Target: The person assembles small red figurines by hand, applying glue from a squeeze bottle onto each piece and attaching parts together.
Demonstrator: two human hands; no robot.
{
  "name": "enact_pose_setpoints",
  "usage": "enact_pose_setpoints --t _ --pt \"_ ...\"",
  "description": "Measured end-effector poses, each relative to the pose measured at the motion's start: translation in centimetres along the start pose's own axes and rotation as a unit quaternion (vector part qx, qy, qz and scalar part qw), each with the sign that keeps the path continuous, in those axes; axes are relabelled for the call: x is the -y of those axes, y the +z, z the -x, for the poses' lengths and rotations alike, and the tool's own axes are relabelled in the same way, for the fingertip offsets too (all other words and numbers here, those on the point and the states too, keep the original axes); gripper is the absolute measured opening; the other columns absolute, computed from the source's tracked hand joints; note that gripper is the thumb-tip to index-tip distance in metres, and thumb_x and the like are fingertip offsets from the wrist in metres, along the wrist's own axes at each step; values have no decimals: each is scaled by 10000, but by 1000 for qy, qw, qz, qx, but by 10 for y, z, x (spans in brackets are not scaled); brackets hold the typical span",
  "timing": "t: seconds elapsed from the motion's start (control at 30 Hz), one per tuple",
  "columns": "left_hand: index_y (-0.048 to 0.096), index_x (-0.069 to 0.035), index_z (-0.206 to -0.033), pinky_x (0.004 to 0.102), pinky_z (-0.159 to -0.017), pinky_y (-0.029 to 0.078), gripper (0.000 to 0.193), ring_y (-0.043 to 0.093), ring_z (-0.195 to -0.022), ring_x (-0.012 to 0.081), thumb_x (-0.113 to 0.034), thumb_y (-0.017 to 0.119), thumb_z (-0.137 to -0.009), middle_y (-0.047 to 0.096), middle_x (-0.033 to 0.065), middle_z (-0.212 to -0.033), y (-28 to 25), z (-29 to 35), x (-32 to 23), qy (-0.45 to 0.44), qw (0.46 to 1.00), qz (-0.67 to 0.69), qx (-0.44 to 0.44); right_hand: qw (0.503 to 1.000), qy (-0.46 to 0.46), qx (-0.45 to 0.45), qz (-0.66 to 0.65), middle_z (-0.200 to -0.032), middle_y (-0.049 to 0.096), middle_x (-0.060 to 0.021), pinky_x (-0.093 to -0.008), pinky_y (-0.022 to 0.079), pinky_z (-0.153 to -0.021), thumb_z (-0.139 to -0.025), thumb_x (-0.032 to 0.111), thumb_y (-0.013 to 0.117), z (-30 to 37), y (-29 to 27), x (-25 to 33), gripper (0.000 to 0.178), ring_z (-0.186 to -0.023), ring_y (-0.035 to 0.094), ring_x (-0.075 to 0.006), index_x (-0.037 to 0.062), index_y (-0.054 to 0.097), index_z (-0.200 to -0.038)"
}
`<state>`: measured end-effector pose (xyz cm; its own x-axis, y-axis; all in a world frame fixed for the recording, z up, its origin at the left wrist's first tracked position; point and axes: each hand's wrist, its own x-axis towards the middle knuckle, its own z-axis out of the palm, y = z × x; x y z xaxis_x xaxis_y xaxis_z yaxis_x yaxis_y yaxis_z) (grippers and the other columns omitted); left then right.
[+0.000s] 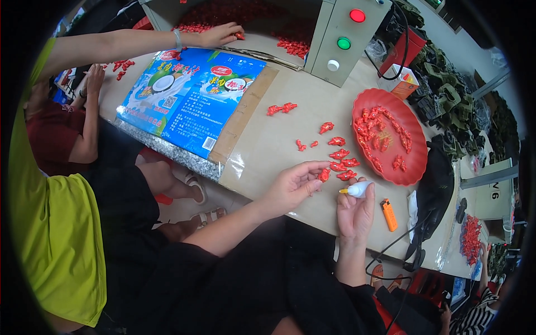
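Note:
My left hand [291, 187] pinches a small glossy red figurine [324, 175] between thumb and fingertips. Beside it, my right hand [355, 216] is closed round a small white squeeze bottle [359, 189] whose yellow nozzle points left toward the figurine, apart from it. Several more red figurines [338, 153] lie on the table just beyond my hands, with a pair [281, 109] farther off. To their right, a red plate with a scalloped rim [414, 174] holds many similar pieces. An orange lighter [389, 215] lies right of my right hand.
A blue printed cardboard sheet [192, 100] covers the table's left part. Behind it stands a grey machine [340, 42] with coloured buttons and red pieces inside. A co-worker's hand [222, 34] reaches there from the left. A black cable [385, 254] hangs over the near right edge.

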<state>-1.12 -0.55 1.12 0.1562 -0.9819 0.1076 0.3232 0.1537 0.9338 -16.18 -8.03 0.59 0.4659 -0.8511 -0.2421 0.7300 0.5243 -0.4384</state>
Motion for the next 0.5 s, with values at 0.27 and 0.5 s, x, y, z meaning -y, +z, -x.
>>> enact_pose_setpoints --t 0.27,0.5 --pt "398 -27 -1212 201 -668 416 374 499 -796 77 -79 485 -853 476 24 -950 0 0 2 -4 1000 19 7 1000 9 7 -6 -858 543 -104 -208 317 -490 -869 263 470 0 -2 0 231 -545 378 -94 45 490 -943" --pt "405 -30 -1208 199 -668 417 373 503 -793 75 -67 491 -847 478 22 -950 1 0 5 5 1000 -1 -2 1000 -4 -17 -7 -863 547 -109 -209 311 -489 -862 267 484 2 0 1 239 -551 377 -93 43 497 -945"
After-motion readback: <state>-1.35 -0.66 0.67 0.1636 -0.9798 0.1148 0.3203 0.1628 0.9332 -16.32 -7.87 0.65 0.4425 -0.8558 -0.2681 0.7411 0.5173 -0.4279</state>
